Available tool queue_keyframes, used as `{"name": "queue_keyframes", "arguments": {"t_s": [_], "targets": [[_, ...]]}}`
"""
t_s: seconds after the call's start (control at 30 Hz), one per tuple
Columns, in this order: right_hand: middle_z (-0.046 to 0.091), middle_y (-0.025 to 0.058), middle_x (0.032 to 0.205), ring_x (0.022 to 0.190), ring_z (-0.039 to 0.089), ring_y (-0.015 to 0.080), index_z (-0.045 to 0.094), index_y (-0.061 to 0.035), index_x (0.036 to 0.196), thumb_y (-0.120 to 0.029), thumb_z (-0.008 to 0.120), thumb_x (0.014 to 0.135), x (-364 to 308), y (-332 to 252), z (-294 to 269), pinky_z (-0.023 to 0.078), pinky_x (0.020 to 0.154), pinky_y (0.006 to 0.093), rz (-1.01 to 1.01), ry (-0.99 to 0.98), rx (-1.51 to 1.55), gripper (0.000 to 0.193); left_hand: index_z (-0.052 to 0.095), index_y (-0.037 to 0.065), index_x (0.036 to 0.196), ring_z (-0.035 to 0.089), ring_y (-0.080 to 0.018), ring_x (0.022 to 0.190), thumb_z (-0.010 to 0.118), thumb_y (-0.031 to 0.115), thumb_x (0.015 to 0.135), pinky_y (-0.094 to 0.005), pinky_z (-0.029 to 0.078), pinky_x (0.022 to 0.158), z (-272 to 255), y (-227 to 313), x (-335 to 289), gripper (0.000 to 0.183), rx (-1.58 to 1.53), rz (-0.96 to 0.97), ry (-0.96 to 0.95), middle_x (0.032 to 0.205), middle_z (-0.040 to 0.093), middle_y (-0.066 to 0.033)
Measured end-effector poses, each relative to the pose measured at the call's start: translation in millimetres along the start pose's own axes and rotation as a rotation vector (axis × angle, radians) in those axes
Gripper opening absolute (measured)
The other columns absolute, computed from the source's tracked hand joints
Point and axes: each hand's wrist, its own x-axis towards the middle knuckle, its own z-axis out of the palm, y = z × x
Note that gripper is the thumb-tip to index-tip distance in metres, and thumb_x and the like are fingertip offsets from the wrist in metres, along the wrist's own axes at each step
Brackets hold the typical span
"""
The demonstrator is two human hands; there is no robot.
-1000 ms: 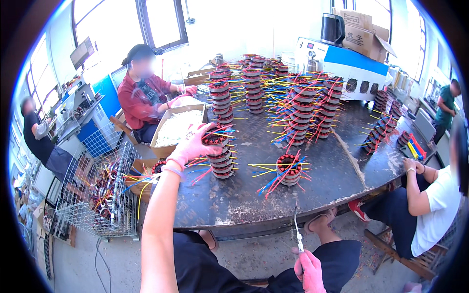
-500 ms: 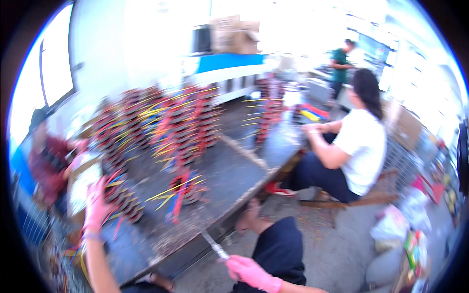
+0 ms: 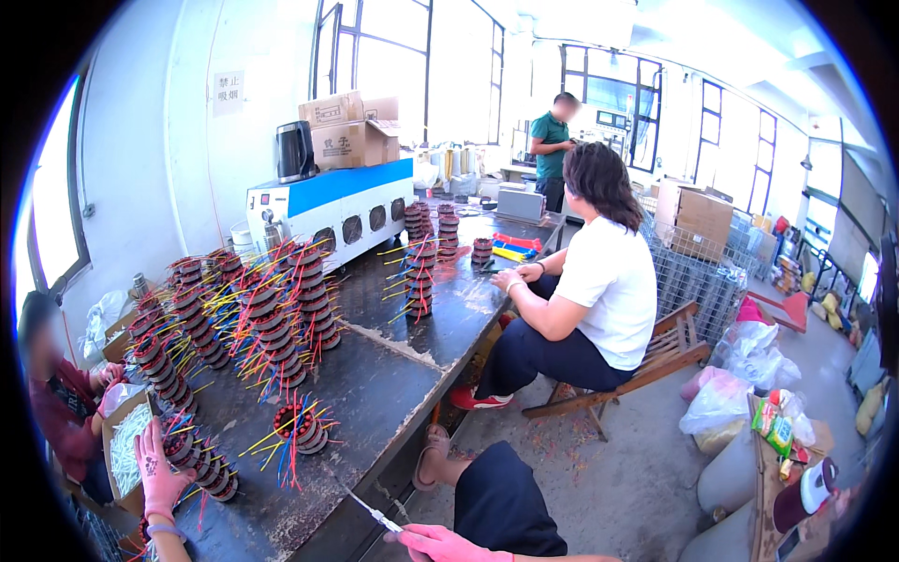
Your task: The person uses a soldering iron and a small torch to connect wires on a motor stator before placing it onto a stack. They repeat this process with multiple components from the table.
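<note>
My left hand (image 3: 160,475), in a pink glove, has its fingers stretched upward beside a cardboard box (image 3: 120,423) of thin white tubes. Its thumb is at the edge of a tilted stack of wound motor stators (image 3: 204,465); whether it touches them I cannot tell. In my right hand (image 3: 440,543), also gloved in pink, is a slim pale tool with a long thin tip (image 3: 373,512), pointing toward the table's front edge. A short stator stack (image 3: 300,429), with red, yellow and blue wires sticking out, stands on the dark table (image 3: 389,375) between my hands.
Several taller stator stacks (image 3: 272,328) stand farther back. Behind them is a blue-and-white machine (image 3: 328,211) bearing boxes and a black jug. A person in white (image 3: 599,290) sits at the table's right side; another in dark red (image 3: 66,412) is at the left. Someone in green stands farther off.
The view has swung right and upward and become sharp, so the table sits lower and farther left. My left hand stays by the box and tilted stack; my right still holds the slim tool.
</note>
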Motion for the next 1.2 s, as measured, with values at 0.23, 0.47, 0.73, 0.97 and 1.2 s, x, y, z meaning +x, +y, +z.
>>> {"name": "queue_keyframes", "arguments": {"t_s": [0.23,0.47,0.73,0.97,1.2], "targets": [[0.041,-0.0061,0.07,0.061,0.035,0.0046,0.06,-0.0066,0.131,-0.039,0.047,0.107,-6,-1,-6,0.027,0.054,0.0227,-0.026,0.017,0.025,0.043,0.026,0.007,0.154,0.026,-0.0422,0.144,0.085,0.008,0.051,-0.0506,0.02,0.123,-17,41,-33,0.118,0.02,0.058,0.101,0.155,0.031,-0.0163],[0.042,-0.005,0.07,0.061,0.036,0.0056,0.058,-0.0057,0.132,-0.039,0.046,0.107,-2,-11,4,0.028,0.053,0.0227,-0.001,0.019,-0.043,0.044,0.034,0.005,0.149,0.033,-0.0444,0.14,0.081,0.01,0.057,-0.0561,0.026,0.119,28,57,-89,0.103,-0.063,0.203,0.19,0.149,0.038,-0.0177],[0.04,-0.0065,0.067,0.057,0.031,0.0039,0.058,-0.006,0.134,-0.037,0.047,0.107,-6,-33,24,0.022,0.05,0.0214,0.071,0.057,-0.016,0.043,0.049,0.006,0.131,0.046,-0.0409,0.128,0.076,0.004,0.065,-0.0572,0.032,0.114,46,81,-122,0.072,-0.265,0.313,0.118,0.129,0.051,-0.0141],[0.043,-0.0049,0.069,0.06,0.038,0.0052,0.059,-0.0058,0.132,-0.038,0.048,0.106,-3,-36,23,0.028,0.053,0.0232,0.102,0.024,-0.003,0.042,0.052,0.007,0.127,0.048,-0.0392,0.126,0.075,0.002,0.067,-0.055,0.034,0.113,15,118,-114,0.064,-0.245,0.319,0.152,0.125,0.054,-0.0116],[0.044,-0.0047,0.069,0.06,0.039,0.0049,0.059,-0.0068,0.132,-0.038,0.049,0.106,-3,-35,16,0.029,0.052,0.0231,0.083,0.037,-0.013,0.041,0.053,0.007,0.125,0.048,-0.0393,0.124,0.076,0.001,0.068,-0.055,0.035,0.113,19,122,-116,0.063,-0.259,0.314,0.102,0.123,0.054,-0.0118]]}}
